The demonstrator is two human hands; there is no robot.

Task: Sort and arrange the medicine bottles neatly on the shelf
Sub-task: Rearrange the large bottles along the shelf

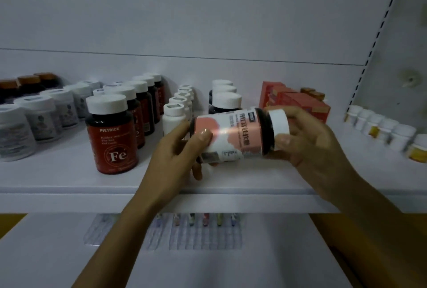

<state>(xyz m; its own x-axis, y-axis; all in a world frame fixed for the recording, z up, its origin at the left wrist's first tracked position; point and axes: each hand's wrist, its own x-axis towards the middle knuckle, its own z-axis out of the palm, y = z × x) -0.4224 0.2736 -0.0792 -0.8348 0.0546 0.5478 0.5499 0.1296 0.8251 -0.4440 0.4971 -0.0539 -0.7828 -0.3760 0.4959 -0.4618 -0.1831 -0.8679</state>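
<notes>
Behind the pink-label bottle, white-capped dark bottles and red boxes.

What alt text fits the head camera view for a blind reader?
A person's left hand and right hand hold a pink-and-white bottle sideways over a white shelf, the right gripping its white cap. Behind stand rows of bottles, with a red bottle marked Fe front left and red boxes at the right.
</notes>
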